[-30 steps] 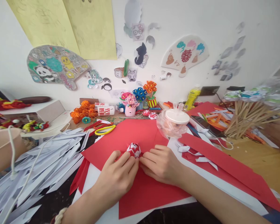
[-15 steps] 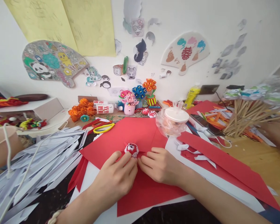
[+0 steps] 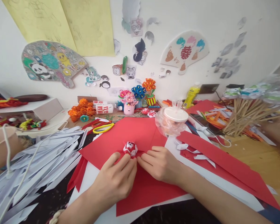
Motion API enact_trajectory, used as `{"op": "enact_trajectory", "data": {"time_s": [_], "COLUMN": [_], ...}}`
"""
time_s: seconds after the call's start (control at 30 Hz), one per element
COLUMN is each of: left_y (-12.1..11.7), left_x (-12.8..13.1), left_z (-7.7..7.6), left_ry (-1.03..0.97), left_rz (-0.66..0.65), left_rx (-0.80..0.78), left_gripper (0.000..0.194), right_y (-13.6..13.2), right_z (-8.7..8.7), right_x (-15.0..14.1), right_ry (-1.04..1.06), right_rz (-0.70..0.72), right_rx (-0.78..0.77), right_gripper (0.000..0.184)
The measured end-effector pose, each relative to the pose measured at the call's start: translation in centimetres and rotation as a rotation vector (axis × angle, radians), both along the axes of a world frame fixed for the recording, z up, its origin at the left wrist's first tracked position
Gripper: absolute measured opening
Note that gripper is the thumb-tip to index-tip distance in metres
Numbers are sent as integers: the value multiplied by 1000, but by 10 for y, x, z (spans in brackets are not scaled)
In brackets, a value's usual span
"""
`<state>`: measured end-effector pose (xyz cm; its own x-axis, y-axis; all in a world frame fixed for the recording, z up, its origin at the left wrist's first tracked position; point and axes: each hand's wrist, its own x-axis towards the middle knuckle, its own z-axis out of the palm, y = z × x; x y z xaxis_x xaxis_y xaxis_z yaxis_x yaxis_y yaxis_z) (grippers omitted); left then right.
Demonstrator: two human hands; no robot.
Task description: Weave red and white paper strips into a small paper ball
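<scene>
A small folded paper flower (image 3: pixel 130 148) in red and white stands above my fingertips, over the red paper sheet (image 3: pixel 140 130). My left hand (image 3: pixel 119 175) is closed, its thumb and fingers pinching the flower's lower part. From the other side my right hand (image 3: pixel 162 165) is closed too, its fingertips pressed at the flower's base, where red paper shows between the hands. My fingers hide the underside of the flower.
Many white paper strips (image 3: pixel 44 161) lie heaped on the left. Yellow-handled scissors (image 3: pixel 104 128) rest behind my left hand. A lidded cup in plastic wrap (image 3: pixel 175 115) stands behind my right hand. Wooden sticks (image 3: pixel 242 116) and orange paper strips (image 3: pixel 216 118) are at right.
The paper flower has turned and tipped in my fingers, so its side shows more than its spiral top. Both hands keep nearly the same place and grip.
</scene>
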<state>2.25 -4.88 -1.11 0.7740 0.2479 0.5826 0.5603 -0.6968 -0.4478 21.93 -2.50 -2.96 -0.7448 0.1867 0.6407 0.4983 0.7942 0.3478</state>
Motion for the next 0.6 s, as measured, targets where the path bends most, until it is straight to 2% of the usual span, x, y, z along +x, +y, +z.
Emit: {"op": "enact_trajectory", "data": {"time_s": [0.2, 0.43, 0.6], "left_y": [-2, -1, -2], "left_x": [1, -1, 0], "left_z": [-1, -4, -3], "left_ry": [8, 60, 60], "left_rz": [-18, -74, -65], "left_rx": [-14, 80, 76], "left_gripper": [35, 32, 34], "right_y": [0, -1, -1], "right_z": [-1, -2, -1], "right_x": [0, -1, 0], "right_ry": [-26, -19, -19], "right_rz": [9, 35, 41], "right_rx": [-2, -26, -36], "right_gripper": [30, 31, 33]}}
